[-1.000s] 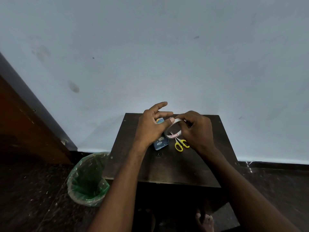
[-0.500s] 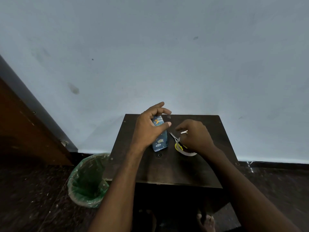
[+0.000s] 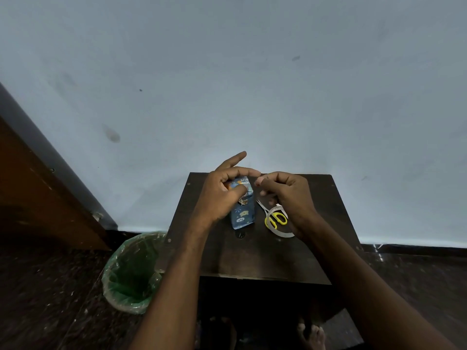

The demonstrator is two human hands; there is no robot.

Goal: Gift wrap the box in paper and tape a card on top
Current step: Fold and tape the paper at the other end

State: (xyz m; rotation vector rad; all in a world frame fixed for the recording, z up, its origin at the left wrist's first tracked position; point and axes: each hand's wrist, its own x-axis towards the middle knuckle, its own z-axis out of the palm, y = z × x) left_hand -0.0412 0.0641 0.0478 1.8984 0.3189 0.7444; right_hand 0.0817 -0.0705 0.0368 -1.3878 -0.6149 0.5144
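Head view: pale blue-grey wall [image 3: 252, 84] behind, marked with a few dark smudges; dark brown tabletop [image 3: 252, 256] pushed against it. Brown wooden door [image 3: 38, 193] at far left. Dark speckled floor [image 3: 50, 286] below, with a bin [image 3: 131, 274] lined in green plastic just beside the tabletop's left edge. Bare toes [image 3: 312, 334] on the floor at the near side.

On the tabletop, near the back: box [image 3: 242, 213], wrapped in dark blue paper printed with small pale cartoon shapes and an orange patch near the far end. Narrow and long, lying with its long side running away from the viewer. A small patterned patch at mid-length on top, possibly the card, too small to tell.

Left hand [image 3: 222, 195] over the box's far left part, thumb and middle fingers curled toward it and seemingly touching it, index finger stretched out toward the wall. Cannot tell whether a true grip or only a light touch.

Right hand [image 3: 288, 195] raised just right of the box, fingers curled, thumb and forefinger tips drawn together near the left hand's fingertips. Anything pinched between them, such as a clear strip, not visible.

Under and beside the right hand: scissors [image 3: 274, 217] with yellow handles, blades pointing toward the box, lying inside the ring of a tape roll [image 3: 281, 232], white-rimmed, flat on the tabletop.

A small dark spot [image 3: 240, 234] on the tabletop just in front of the box.
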